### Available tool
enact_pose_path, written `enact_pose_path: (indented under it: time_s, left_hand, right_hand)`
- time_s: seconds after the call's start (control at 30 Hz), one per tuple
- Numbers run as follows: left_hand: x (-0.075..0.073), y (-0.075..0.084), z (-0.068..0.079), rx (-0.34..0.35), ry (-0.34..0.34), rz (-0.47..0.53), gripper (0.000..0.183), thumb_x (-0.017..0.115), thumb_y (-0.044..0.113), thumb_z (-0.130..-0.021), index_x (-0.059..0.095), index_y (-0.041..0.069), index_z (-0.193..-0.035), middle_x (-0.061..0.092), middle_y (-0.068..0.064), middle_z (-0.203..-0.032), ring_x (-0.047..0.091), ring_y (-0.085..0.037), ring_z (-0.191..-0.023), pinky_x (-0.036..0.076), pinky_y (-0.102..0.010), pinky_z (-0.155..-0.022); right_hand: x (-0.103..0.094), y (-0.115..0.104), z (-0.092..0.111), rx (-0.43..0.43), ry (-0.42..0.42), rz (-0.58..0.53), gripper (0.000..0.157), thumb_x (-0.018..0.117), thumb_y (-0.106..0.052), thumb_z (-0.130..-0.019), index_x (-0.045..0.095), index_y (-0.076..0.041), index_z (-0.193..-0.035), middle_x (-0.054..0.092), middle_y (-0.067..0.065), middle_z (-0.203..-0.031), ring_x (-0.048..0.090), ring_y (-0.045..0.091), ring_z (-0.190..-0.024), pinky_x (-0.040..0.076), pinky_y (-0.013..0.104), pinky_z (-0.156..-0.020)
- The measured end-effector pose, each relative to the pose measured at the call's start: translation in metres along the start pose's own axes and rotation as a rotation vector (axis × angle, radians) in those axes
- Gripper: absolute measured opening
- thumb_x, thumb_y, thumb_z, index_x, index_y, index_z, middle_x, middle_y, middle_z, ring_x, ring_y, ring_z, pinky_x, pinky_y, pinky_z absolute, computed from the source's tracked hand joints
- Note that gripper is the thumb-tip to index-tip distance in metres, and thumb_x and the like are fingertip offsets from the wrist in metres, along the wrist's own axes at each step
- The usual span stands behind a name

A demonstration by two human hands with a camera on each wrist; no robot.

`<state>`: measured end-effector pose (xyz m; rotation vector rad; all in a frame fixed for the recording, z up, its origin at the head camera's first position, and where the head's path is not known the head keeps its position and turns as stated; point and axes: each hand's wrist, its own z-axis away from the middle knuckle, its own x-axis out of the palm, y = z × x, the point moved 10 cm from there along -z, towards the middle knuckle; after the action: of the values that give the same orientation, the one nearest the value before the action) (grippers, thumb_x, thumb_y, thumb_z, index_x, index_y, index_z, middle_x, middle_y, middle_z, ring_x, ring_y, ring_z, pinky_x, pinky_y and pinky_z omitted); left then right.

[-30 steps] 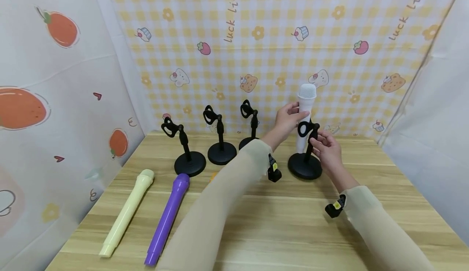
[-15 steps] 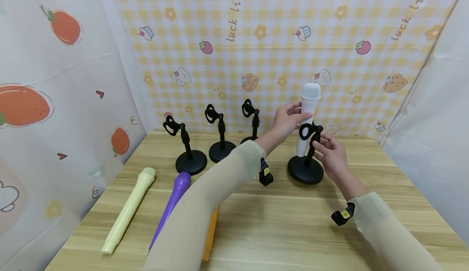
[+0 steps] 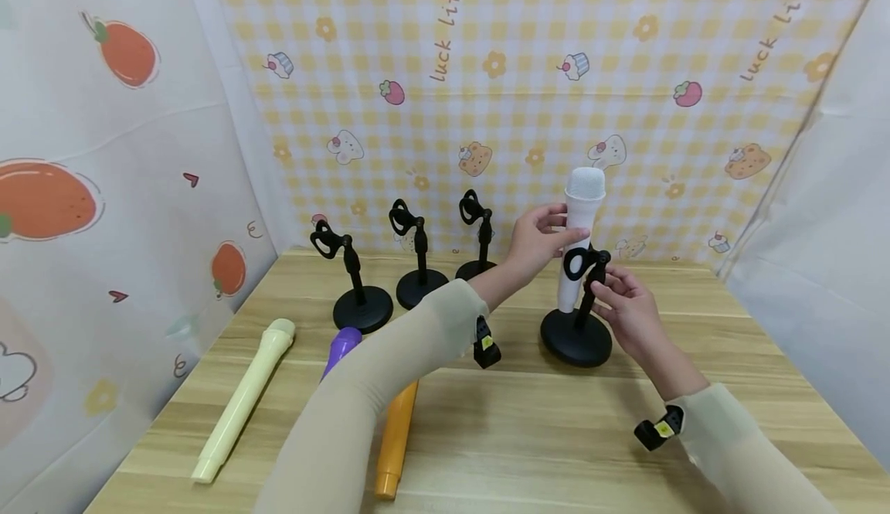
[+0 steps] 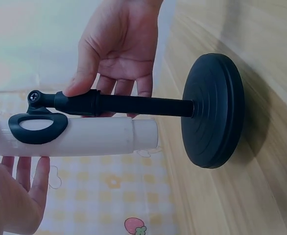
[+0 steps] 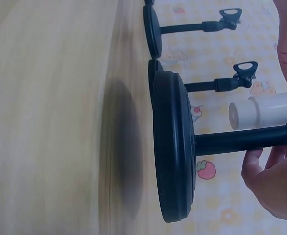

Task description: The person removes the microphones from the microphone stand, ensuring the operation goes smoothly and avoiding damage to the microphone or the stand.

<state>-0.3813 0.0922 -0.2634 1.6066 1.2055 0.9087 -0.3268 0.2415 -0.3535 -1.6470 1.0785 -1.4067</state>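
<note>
A white microphone [image 3: 585, 185] stands nearly upright at the right, gripped around its body by my left hand [image 3: 534, 243]. Close against it is a black microphone stand [image 3: 575, 338], whose post my right hand [image 3: 631, 311] pinches between thumb and fingers. In the left wrist view the stand's oval clip [image 4: 38, 137] lies across the microphone's body, and the microphone's lower end points toward the round base [image 4: 213, 110]. The right wrist view shows that base [image 5: 173, 147] raised off the tabletop, with its shadow beside it.
Three more black stands [image 3: 363, 309] with vacant clips are lined up at the back left. A pale yellow microphone [image 3: 243, 402], a purple one [image 3: 341, 348] and an orange one [image 3: 396, 440] lie on the wooden table [image 3: 542, 437]; my left sleeve partly covers the last two.
Both hands have brought the white microphone and the stand slightly nearer to me. My left forearm has shifted left, covering more of the purple microphone and uncovering the orange one.
</note>
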Motion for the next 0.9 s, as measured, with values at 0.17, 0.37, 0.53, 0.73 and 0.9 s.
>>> enact_pose_path:
  time_s: [0.17, 0.37, 0.53, 0.73, 0.9]
  left_hand:
    - [-0.002, 0.002, 0.011, -0.014, -0.010, 0.000, 0.043, 0.083, 0.016, -0.079, 0.065, 0.012, -0.119, 0.067, 0.006, -0.097, 0.066, -0.011, -0.081, 0.058, -0.032, -0.064]
    - [-0.003, 0.004, 0.024, -0.018, -0.012, -0.005, 0.043, 0.083, 0.016, -0.078, 0.065, 0.011, -0.117, 0.067, 0.006, -0.096, 0.065, -0.011, -0.081, 0.058, -0.032, -0.064]
    - [-0.002, 0.005, 0.032, 0.004, -0.024, 0.006, 0.039, 0.084, 0.015, -0.078, 0.067, 0.011, -0.113, 0.067, 0.005, -0.095, 0.066, -0.012, -0.079, 0.059, -0.040, -0.068]
    - [-0.003, 0.003, 0.041, 0.004, -0.024, 0.017, 0.037, 0.083, 0.015, -0.078, 0.067, 0.013, -0.111, 0.067, 0.004, -0.094, 0.067, -0.013, -0.079, 0.059, -0.034, -0.064]
    - [-0.003, 0.007, 0.048, 0.013, -0.020, 0.003, 0.036, 0.083, 0.016, -0.079, 0.066, 0.013, -0.111, 0.066, 0.005, -0.095, 0.067, -0.012, -0.080, 0.058, -0.030, -0.063]
  right_hand:
    - [0.002, 0.001, 0.009, 0.003, -0.012, 0.023, 0.023, 0.061, 0.002, -0.093, 0.064, -0.019, -0.104, 0.066, -0.003, -0.094, 0.066, 0.009, -0.090, 0.055, 0.028, -0.074]
    - [0.005, 0.004, 0.019, 0.005, -0.041, 0.031, 0.024, 0.058, 0.003, -0.095, 0.065, -0.019, -0.102, 0.066, -0.003, -0.096, 0.066, 0.010, -0.090, 0.056, 0.028, -0.074]
    - [0.005, 0.009, 0.026, 0.035, -0.049, 0.033, 0.024, 0.057, 0.003, -0.096, 0.064, -0.019, -0.103, 0.066, -0.003, -0.096, 0.066, 0.010, -0.090, 0.056, 0.029, -0.076]
    - [0.006, 0.011, 0.033, 0.032, -0.069, 0.053, 0.026, 0.056, 0.003, -0.096, 0.065, -0.020, -0.102, 0.067, -0.004, -0.096, 0.066, 0.009, -0.090, 0.056, 0.029, -0.075]
    - [0.006, 0.010, 0.037, 0.020, -0.075, 0.032, 0.027, 0.056, 0.005, -0.095, 0.067, -0.020, -0.100, 0.068, -0.002, -0.095, 0.066, 0.010, -0.089, 0.056, 0.030, -0.076]
